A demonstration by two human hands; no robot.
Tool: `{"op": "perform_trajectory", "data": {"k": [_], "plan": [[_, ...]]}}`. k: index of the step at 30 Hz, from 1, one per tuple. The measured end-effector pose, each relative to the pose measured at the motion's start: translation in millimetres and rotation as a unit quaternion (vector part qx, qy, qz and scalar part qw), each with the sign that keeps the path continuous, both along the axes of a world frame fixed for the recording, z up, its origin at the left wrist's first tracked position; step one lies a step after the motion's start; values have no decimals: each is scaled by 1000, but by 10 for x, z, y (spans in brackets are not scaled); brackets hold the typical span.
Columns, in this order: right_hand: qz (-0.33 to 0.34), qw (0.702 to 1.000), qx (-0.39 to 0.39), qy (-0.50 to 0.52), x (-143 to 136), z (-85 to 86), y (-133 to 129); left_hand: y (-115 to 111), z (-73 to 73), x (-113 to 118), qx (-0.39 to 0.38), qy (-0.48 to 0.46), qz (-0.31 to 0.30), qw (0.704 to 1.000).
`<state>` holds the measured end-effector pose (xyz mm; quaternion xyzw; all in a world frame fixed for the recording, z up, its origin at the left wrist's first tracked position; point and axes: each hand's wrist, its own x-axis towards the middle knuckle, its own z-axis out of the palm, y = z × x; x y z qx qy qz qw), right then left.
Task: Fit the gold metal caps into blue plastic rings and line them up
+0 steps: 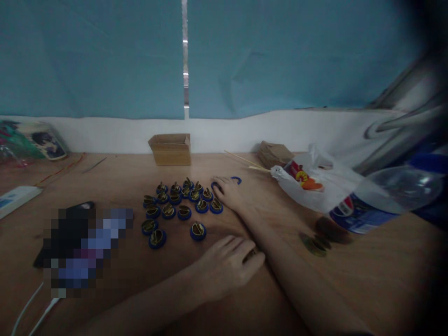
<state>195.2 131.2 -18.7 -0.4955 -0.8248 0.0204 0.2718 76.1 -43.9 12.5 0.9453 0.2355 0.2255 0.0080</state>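
Near the front middle, my left hand (229, 263) is closed, thumb and fingers around a small gold-coloured piece (249, 255) that is mostly hidden. Farther back, my right hand (228, 192) rests low over the table, its fingers curled at a blue ring (217, 187), partly covered by them. Another blue ring (236, 180) lies just beyond that hand. Left of it stand several round blue-rimmed pieces with upright gold-coloured parts, one of them (198, 231) apart from the group. Loose gold-coloured pieces (315, 245) lie at the right, blurred.
An open cardboard box (171, 151) stands at the back. At the right are a plastic bag (324, 179), a bottle with a blue label (364, 212) and a brown paper packet (275, 154). A dark phone (82, 205) and white cables (35, 303) lie left, beside a power strip (17, 198).
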Motion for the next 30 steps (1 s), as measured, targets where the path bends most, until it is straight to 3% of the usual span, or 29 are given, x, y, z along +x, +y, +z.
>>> {"op": "perform_trajectory", "data": {"k": [3, 10, 16, 18, 21, 25, 30], "plan": [[21, 1000, -14, -1, -2, -12, 12, 17, 1, 25, -28, -12, 9, 999], [16, 998, 14, 66, -9, 37, -64, 5, -14, -133, -204, -114, 66, 970], [11, 987, 31, 158, 109, 212, -357, 156, 68, -337, -222, -286, 120, 925], [23, 960, -39, 278, 166, 317, -501, 219, 104, -392, -242, -349, 144, 894], [56, 883, -213, 413, 188, 458, -752, 287, 134, -460, -263, -402, 146, 865], [102, 772, -353, 519, 72, 502, -1066, 312, 130, -521, -199, -366, 166, 894], [127, 724, -415, 537, -72, 457, -1254, 300, 82, -544, -111, -346, 162, 917]]}}
